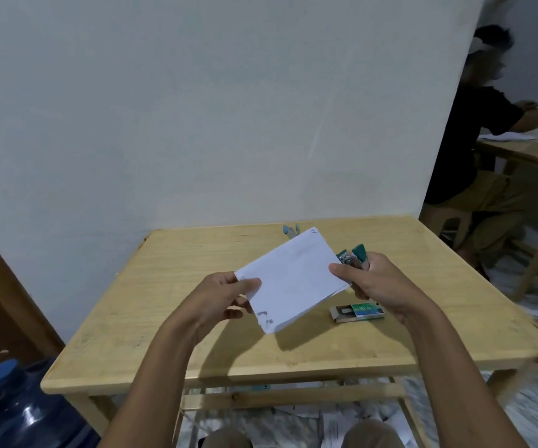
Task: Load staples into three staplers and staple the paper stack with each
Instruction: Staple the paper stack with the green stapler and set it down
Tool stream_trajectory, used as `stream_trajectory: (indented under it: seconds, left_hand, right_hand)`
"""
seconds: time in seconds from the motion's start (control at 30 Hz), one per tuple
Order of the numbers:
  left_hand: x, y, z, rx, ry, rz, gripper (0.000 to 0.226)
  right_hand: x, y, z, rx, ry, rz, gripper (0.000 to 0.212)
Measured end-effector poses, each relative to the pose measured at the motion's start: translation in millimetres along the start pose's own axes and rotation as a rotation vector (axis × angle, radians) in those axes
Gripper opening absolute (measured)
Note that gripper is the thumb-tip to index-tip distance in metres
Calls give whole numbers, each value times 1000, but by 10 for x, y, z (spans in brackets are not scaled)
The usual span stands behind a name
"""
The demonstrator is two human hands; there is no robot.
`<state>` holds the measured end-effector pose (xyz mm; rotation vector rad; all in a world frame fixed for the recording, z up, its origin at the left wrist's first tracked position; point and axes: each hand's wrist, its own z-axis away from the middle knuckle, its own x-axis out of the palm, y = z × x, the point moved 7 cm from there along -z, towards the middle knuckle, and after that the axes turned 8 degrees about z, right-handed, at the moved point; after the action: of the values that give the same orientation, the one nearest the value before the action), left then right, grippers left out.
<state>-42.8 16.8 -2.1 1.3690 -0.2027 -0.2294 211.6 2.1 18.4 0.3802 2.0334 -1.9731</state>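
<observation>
Head view: the left hand [229,294] pinches the near-left corner of the paper stack [293,279], its grip closed with thumb on top. The right hand [377,281] grips a green stapler [353,258] and presses its thumb on the stack's right edge. The stack hangs tilted above the wooden table [164,302]. An open staple box [356,312] lies on the table just below the right hand. Another stapler [290,230] rests near the far edge, partly hidden behind the paper.

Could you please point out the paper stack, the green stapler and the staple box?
paper stack [293,279]: head view, middle of the top sheet.
green stapler [360,252]: head view, green upper arm above the right hand.
staple box [363,309]: head view, green printed sleeve.
</observation>
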Motion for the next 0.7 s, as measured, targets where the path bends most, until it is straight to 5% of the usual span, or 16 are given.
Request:
stream_trajectory:
  seconds: [0.1,0.23,0.47,0.7]
  left_hand:
    - [139,-73,-79,-51,-72,-42,17]
    - [285,-234,-332,-48,128,192,24]
    - [1004,-164,-1021,-39,194,397,35]
    - [1482,-24,-1869,-34,238,200,77]
  right_hand:
    - [-123,-8,-31,3,201,12,17]
    - [-297,135,-7,63,475,-16,35]
    - [-315,287,-78,150,376,-63,24]
    - [-640,310,-311,108,401,-55,28]
